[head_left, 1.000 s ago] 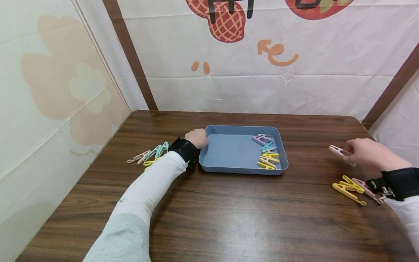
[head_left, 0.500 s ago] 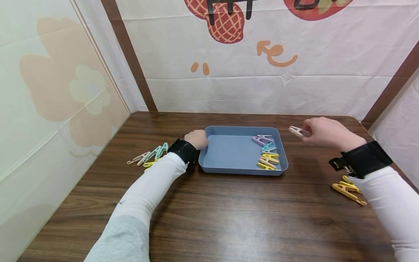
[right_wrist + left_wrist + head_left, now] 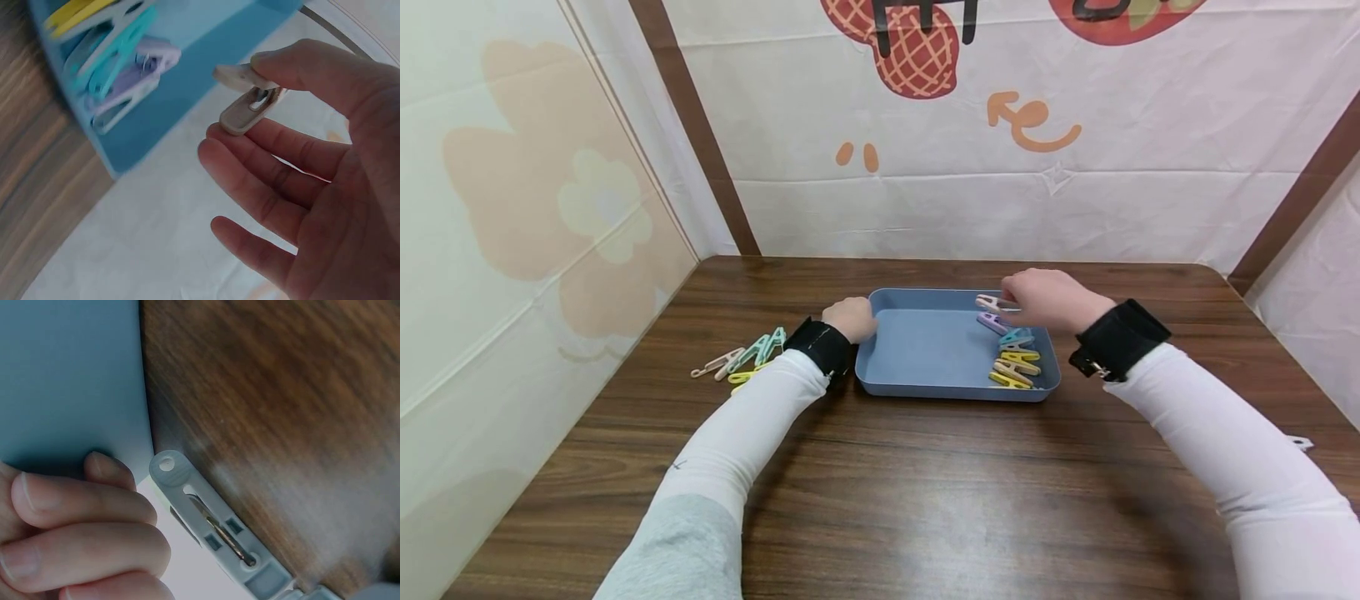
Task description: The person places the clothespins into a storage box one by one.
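A blue tray (image 3: 917, 390) stands near the table's middle. My left hand (image 3: 850, 318) grips its left rim, fingers curled in the left wrist view. Right beside those fingers a pale grey clothespin (image 3: 215, 522) with a metal spring shows; I cannot tell whether the hand holds it. Over the tray's far right corner, my right hand (image 3: 1048, 300) pinches a pale beige clothespin (image 3: 240, 119) between thumb and fingers. Inside, along the right wall, lie several clothespins in a column: purple (image 3: 992, 322), blue (image 3: 1017, 336) and yellow (image 3: 1018, 356) among them.
Left of the tray, mint clothespins (image 3: 767, 345), a pale pink one (image 3: 718, 362) and a yellow one (image 3: 741, 377) lie on the wooden table (image 3: 910, 500), partly behind my left forearm. A white clothespin (image 3: 1300, 442) peeks out past my right sleeve. A printed cloth (image 3: 925, 217) hangs behind the table.
My right hand has carried the beige clothespin leftward from the table's right side to over the tray. My right forearm now hides the yellow clothespins there. The left hand stays at the rim.
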A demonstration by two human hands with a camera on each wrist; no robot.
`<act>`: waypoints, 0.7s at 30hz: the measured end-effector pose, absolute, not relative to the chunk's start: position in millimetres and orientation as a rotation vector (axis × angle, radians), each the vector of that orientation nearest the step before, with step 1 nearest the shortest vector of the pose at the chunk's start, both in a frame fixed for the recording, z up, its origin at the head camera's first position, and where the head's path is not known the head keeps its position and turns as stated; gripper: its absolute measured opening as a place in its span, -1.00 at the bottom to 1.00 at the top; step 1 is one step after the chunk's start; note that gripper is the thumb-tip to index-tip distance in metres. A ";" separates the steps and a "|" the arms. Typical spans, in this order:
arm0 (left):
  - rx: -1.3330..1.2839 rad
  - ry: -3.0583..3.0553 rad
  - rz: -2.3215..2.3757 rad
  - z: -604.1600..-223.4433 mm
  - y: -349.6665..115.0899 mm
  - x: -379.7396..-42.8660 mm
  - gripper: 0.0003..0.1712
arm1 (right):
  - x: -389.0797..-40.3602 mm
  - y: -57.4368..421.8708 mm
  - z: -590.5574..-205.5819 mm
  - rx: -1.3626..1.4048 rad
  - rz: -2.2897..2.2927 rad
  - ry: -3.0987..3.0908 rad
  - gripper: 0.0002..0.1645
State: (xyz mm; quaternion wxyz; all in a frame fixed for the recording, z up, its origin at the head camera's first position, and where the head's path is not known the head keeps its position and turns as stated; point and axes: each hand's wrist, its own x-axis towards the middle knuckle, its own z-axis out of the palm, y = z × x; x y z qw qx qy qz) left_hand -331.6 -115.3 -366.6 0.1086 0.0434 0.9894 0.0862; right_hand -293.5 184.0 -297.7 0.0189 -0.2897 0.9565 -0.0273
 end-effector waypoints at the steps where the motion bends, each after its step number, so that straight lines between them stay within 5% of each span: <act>1: 0.126 2.909 0.257 -367.2 -115.4 -331.7 -0.69 | -296.6 178.7 -300.9 -0.914 -0.070 2.960 -0.77; 21: 0.126 2.919 0.274 -373.8 -118.4 -337.5 -0.65 | -315.6 137.3 -334.0 -0.963 0.098 2.800 -0.86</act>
